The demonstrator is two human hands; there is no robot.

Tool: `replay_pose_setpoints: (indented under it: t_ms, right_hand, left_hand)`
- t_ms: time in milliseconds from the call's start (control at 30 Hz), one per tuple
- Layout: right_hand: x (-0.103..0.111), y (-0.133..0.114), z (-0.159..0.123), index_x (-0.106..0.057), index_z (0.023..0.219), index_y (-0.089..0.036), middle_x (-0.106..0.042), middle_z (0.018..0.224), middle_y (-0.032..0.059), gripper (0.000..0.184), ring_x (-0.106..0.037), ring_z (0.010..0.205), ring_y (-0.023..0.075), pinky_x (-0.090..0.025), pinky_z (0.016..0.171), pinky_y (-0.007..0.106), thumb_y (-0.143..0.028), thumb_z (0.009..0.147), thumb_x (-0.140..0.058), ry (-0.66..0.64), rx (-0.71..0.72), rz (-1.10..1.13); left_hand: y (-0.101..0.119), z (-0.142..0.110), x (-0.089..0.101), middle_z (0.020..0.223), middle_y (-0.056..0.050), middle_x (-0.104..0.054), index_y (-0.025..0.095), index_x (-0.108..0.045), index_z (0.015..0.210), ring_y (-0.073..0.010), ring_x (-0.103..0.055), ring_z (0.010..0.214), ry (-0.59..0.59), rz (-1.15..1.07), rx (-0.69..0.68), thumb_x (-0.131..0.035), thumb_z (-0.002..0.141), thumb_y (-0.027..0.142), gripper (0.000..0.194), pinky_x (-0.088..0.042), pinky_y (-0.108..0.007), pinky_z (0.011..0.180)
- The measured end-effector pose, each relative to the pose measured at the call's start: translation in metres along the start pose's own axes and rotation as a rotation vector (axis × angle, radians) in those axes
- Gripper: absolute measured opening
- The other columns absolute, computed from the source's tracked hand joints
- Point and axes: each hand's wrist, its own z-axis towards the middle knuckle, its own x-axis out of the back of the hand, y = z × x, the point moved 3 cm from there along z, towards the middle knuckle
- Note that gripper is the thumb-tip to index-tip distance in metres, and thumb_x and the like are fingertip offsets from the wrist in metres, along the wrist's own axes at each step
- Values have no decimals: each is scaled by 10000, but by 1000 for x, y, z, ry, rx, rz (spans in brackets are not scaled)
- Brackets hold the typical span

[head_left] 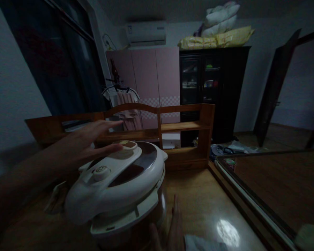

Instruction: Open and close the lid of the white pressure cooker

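Note:
A white electric pressure cooker [132,190] with a dark-panelled lid stands on the wooden desk; its lid looks slightly tilted above the lower rim. Over the lid, my left hand [86,141] reaches in from the left with fingers stretched out and thumb apart. The thumb is at the lid's raised handle [127,149]; whether it touches cannot be told. Low in the picture, my right hand [172,228] is beside the cooker's body, thumb and fingers apart, partly cut off by the frame edge. Nothing shows in either hand.
Behind the cooker runs a low wooden shelf [185,127] with a white box [171,141] in it. A pale cloth-like item [204,243] lies at the desk's front. Bags and cables [231,149] are on the floor to the right. The room is dim.

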Motion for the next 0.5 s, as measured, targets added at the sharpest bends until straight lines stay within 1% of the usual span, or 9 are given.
replay_pose_setpoints:
  t_ms: [33,67,133,200,233,267,333,400,500]
  right_hand:
    - [-10,-3,-7,-44,1657,-221,-203,1652,144,902,-240,1522,335,-342,1146,596,-637,969,-453,22,70,-24]
    - [-18,-5,-12,-48,1650,-154,-192,1646,186,879,-215,1527,352,-314,1144,617,-597,989,-422,25,121,-32]
    - [-30,-4,-19,-37,1639,-78,-156,1649,215,873,-158,1542,357,-286,1153,621,-570,1005,-379,-26,157,-37]
    - [-36,0,-22,-9,1637,-47,-113,1655,224,915,-117,1550,364,-284,1155,623,-583,997,-383,-71,157,-25]
    - [-38,2,-22,3,1635,-34,-96,1655,233,950,-102,1551,373,-288,1150,628,-603,986,-395,-76,160,-17]
    - [-39,3,-23,11,1633,-20,-90,1652,244,984,-99,1550,384,-293,1144,635,-627,976,-399,-73,168,-7]
    - [-40,4,-23,7,1629,-1,-95,1645,263,1034,-103,1546,398,-302,1135,642,-685,961,-387,-51,176,-2]
    - [-40,3,-24,-4,1629,3,-99,1640,274,1056,-116,1544,403,-320,1126,643,-712,953,-388,-41,175,-6]
    - [-34,-3,-24,2,1636,-14,-115,1636,278,1058,-152,1536,414,-361,1111,644,-685,949,-441,-54,183,-19]
  left_hand:
    - [5,22,-4,1420,-158,-489,244,-424,1544,-294,-503,1240,-138,-13,-42,-539,944,653,734,-359,-406,1054]
    - [7,39,-11,1434,-145,-486,261,-417,1554,-270,-508,1252,-287,-26,-78,-534,958,642,717,-378,-363,1044]
    - [5,56,-30,1472,-55,-464,360,-391,1559,-188,-502,1277,-570,-35,-109,-535,970,639,667,-385,-265,1040]
    - [1,61,-45,1309,-36,-548,304,-564,1384,-160,-551,1137,-629,-29,-150,-580,926,675,590,-407,-233,935]
    - [1,60,-51,1217,-36,-570,261,-615,1271,-155,-564,1059,-626,-8,-175,-574,925,679,544,-407,-242,882]
    - [2,59,-56,1135,-41,-579,218,-629,1164,-154,-569,986,-590,20,-214,-547,947,662,502,-398,-260,832]
    - [7,56,-61,1001,-38,-578,178,-606,1017,-149,-563,849,-491,94,-299,-466,1010,577,424,-367,-298,747]
    - [12,54,-62,923,-33,-570,170,-578,943,-153,-548,769,-404,145,-362,-415,1043,478,362,-342,-323,704]
    - [16,53,-62,886,-32,-564,170,-562,888,-154,-543,745,-363,151,-394,-414,1044,395,311,-332,-328,680]
